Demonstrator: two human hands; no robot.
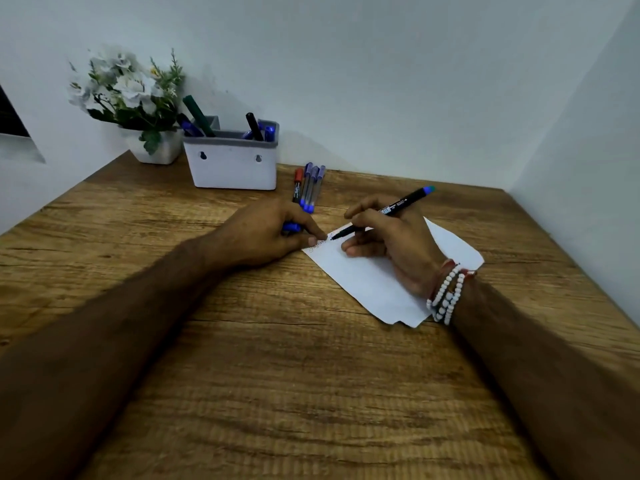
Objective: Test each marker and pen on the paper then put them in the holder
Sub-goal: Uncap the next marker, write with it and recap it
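Holder [232,168] stands behind paper [377,282] (loose pens [309,187] lie between).

Single head-worn view, wide-angle. Looks forward and down over wooden table [277,375] from person's side; paper [363,282] near, just right of frame centre. Forearms enter from bottom corners, converge on paper: left hand [266,233], gripping blue cap [291,226], at paper's far left corner; right hand [394,244], holding marker [398,206], over paper. Holder [232,168] beyond paper, up-left, against wall [381,81]. Wall corner beyond paper, right. Lens bows frame edges.
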